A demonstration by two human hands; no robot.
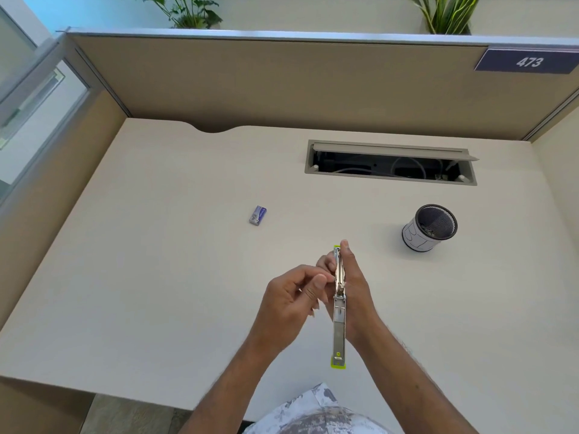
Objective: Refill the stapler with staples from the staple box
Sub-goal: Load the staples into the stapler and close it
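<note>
A person works at a pale cream laminate desk [156,277] enclosed by tan fabric cubicle partitions [282,86]. The right hand [352,286] holds a silver metal stapler with lime-green ends [339,308] swung open into one long line, the fingers wrapped around its far half from the right side, fingertips showing past its left edge. The stapler runs from beyond the fingertips back toward the person's body, raised above the desk. The left hand [291,296] sits just left of the stapler, its thumb and forefinger pinched together against the metal channel; whether staples lie between them cannot be told.

Ahead of the left hand and further to its left, well apart, a small purple and grey cardboard staple box [258,215] lies flat on the desk. Ahead and to the right of the right hand stands a round black mesh pen cup with a white band [430,227]. Further ahead of both hands, a grey rectangular cable hatch [390,162] is set into the desk, its lid raised and wires visible inside. On the far partition, up to the right, hangs a dark blue sign reading 473 [528,61]. Green leafy plants [188,10] rise behind the partition top, and a glass panel [37,98] stands off to the left.
</note>
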